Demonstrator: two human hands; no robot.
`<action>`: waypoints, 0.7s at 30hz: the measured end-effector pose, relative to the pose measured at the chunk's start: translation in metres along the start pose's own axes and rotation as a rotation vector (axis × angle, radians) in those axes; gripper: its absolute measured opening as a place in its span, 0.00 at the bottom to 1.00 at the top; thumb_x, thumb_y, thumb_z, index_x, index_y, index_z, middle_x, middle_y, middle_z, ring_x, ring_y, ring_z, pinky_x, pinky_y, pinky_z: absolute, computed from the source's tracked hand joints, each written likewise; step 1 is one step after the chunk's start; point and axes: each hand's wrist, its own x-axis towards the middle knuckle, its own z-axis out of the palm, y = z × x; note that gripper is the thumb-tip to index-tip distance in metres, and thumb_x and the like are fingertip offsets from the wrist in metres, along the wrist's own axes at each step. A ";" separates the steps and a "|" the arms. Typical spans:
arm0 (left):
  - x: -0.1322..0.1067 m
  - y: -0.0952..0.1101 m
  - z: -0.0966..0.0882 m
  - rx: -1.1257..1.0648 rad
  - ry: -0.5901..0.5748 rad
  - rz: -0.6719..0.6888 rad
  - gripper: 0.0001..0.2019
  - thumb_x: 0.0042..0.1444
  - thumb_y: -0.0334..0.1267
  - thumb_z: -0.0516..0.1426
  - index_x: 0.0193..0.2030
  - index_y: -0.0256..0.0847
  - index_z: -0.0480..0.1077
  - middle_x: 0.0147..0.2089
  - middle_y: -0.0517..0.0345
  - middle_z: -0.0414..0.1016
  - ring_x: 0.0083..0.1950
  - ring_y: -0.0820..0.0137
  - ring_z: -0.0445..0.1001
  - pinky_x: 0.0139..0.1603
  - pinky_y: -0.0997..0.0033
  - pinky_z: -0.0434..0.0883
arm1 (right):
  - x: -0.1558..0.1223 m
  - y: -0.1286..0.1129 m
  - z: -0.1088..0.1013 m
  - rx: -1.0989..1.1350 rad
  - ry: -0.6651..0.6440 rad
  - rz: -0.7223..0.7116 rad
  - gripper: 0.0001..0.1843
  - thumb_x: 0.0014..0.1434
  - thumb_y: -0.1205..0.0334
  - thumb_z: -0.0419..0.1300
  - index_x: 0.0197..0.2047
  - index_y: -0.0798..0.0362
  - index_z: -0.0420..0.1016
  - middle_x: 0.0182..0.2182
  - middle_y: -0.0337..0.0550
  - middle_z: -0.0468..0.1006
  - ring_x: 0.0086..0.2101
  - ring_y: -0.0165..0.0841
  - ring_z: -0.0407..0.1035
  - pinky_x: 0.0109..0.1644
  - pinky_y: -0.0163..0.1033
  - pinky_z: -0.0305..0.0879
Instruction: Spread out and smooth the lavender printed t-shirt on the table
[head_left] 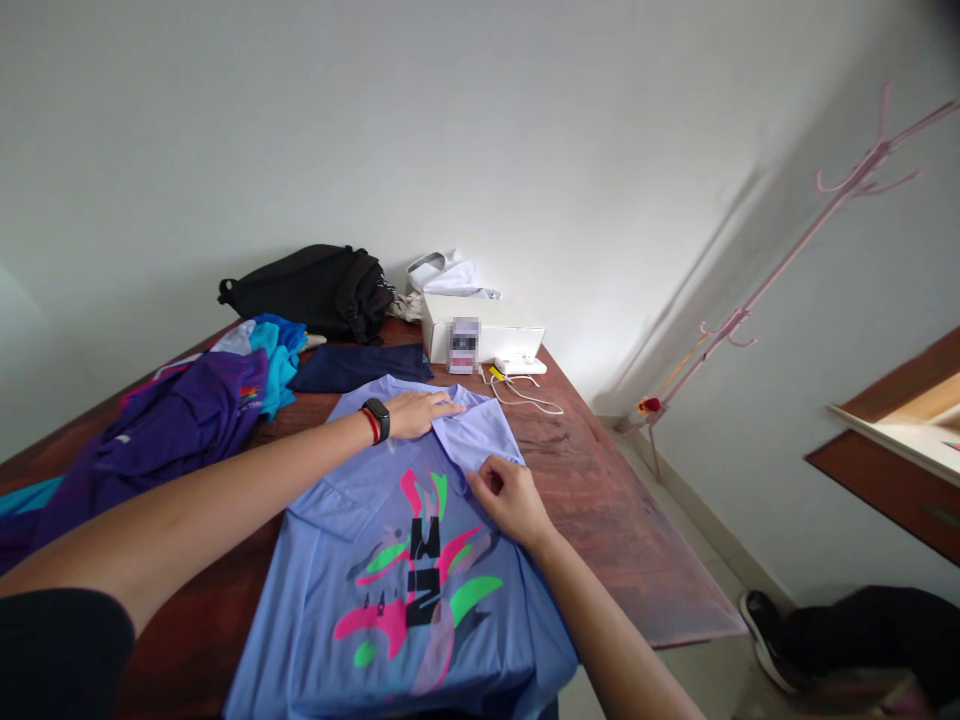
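A lavender-blue T-shirt (307,610) lies spread on the table, its collar at the far end and a pink, green and black print facing up. Its left-side sleeve is folded inward over the front. Across the fabric by the collar rests my left hand (424,412), fingers stretched out and pointing right. A black band and a red string circle that wrist. My right hand (514,500) is closed in a pinch at the edge of the right sleeve, which is turned inward over the shirt. Its fingertips are partly hidden.
Purple and blue clothes (172,415) are heaped at left on the wooden table (600,520). Behind the shirt are a folded navy cloth (360,368), a black backpack (307,290), a white box (495,325) and a cable (540,405). A pink coat stand (795,245) leans at right.
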 end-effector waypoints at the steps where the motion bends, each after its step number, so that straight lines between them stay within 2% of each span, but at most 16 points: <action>1: -0.001 -0.001 0.000 0.009 -0.058 0.043 0.31 0.57 0.22 0.53 0.67 0.43 0.64 0.70 0.54 0.63 0.62 0.62 0.68 0.61 0.69 0.62 | 0.001 0.002 -0.002 0.005 0.079 0.020 0.17 0.61 0.54 0.58 0.24 0.52 0.65 0.19 0.33 0.65 0.23 0.27 0.59 0.29 0.33 0.52; 3: -0.001 -0.005 -0.004 0.032 -0.182 0.086 0.34 0.56 0.24 0.54 0.70 0.47 0.60 0.75 0.51 0.54 0.66 0.55 0.65 0.64 0.59 0.61 | 0.004 0.008 -0.007 0.027 0.280 0.081 0.18 0.62 0.51 0.57 0.24 0.52 0.65 0.19 0.33 0.64 0.23 0.27 0.58 0.29 0.34 0.53; 6: 0.005 -0.005 -0.018 0.057 -0.327 0.035 0.40 0.49 0.27 0.59 0.71 0.53 0.59 0.76 0.50 0.50 0.69 0.47 0.61 0.65 0.50 0.60 | 0.012 0.021 -0.020 0.202 0.516 0.225 0.18 0.61 0.49 0.58 0.25 0.52 0.67 0.20 0.34 0.66 0.24 0.29 0.59 0.29 0.34 0.55; 8: 0.008 0.006 -0.029 0.041 -0.342 0.055 0.39 0.49 0.28 0.60 0.69 0.52 0.61 0.75 0.50 0.52 0.70 0.49 0.60 0.66 0.51 0.60 | 0.017 0.028 -0.028 0.409 0.585 0.345 0.18 0.58 0.48 0.59 0.26 0.52 0.68 0.21 0.35 0.69 0.23 0.29 0.61 0.28 0.34 0.57; 10: 0.009 0.028 -0.037 -0.017 -0.260 0.119 0.31 0.56 0.32 0.57 0.67 0.47 0.64 0.72 0.49 0.60 0.68 0.54 0.64 0.65 0.58 0.63 | 0.020 0.033 -0.034 0.572 0.615 0.431 0.17 0.55 0.47 0.61 0.26 0.52 0.68 0.21 0.35 0.70 0.22 0.28 0.61 0.26 0.34 0.57; 12: 0.006 0.058 -0.038 -0.075 -0.166 0.176 0.22 0.62 0.41 0.55 0.62 0.42 0.69 0.62 0.48 0.72 0.60 0.58 0.72 0.60 0.63 0.68 | 0.022 0.036 -0.037 0.630 0.618 0.457 0.16 0.53 0.48 0.62 0.26 0.52 0.69 0.21 0.35 0.70 0.22 0.28 0.62 0.26 0.33 0.58; 13: 0.002 0.074 -0.034 -0.077 -0.158 0.179 0.20 0.62 0.48 0.55 0.57 0.41 0.71 0.55 0.48 0.75 0.54 0.58 0.75 0.55 0.63 0.71 | 0.023 0.037 -0.037 0.628 0.607 0.450 0.16 0.52 0.48 0.63 0.26 0.52 0.69 0.21 0.35 0.71 0.23 0.28 0.63 0.26 0.33 0.58; 15: -0.007 0.100 -0.023 -0.010 -0.178 0.168 0.23 0.56 0.57 0.59 0.48 0.40 0.75 0.47 0.47 0.78 0.47 0.55 0.77 0.47 0.61 0.73 | 0.023 0.040 -0.036 0.574 0.564 0.417 0.16 0.52 0.48 0.63 0.28 0.53 0.70 0.22 0.36 0.72 0.24 0.30 0.65 0.27 0.34 0.60; 16: -0.012 0.109 -0.016 0.033 -0.173 0.159 0.22 0.56 0.57 0.60 0.45 0.39 0.75 0.44 0.46 0.77 0.45 0.54 0.77 0.44 0.60 0.73 | 0.023 0.042 -0.034 0.519 0.525 0.392 0.15 0.53 0.49 0.62 0.29 0.53 0.71 0.22 0.37 0.73 0.24 0.30 0.66 0.28 0.34 0.61; 18: -0.021 0.119 -0.003 0.103 -0.137 0.151 0.13 0.59 0.46 0.58 0.43 0.38 0.74 0.43 0.44 0.77 0.44 0.54 0.77 0.42 0.59 0.73 | 0.022 0.046 -0.031 0.362 0.407 0.328 0.12 0.53 0.53 0.61 0.33 0.54 0.74 0.25 0.38 0.76 0.26 0.32 0.68 0.30 0.35 0.63; 21: -0.030 0.119 0.007 0.155 -0.097 0.153 0.09 0.60 0.33 0.53 0.44 0.38 0.73 0.43 0.44 0.76 0.44 0.55 0.76 0.40 0.60 0.72 | 0.020 0.052 -0.025 0.120 0.203 0.238 0.12 0.52 0.66 0.58 0.40 0.55 0.78 0.33 0.43 0.80 0.32 0.33 0.72 0.39 0.37 0.66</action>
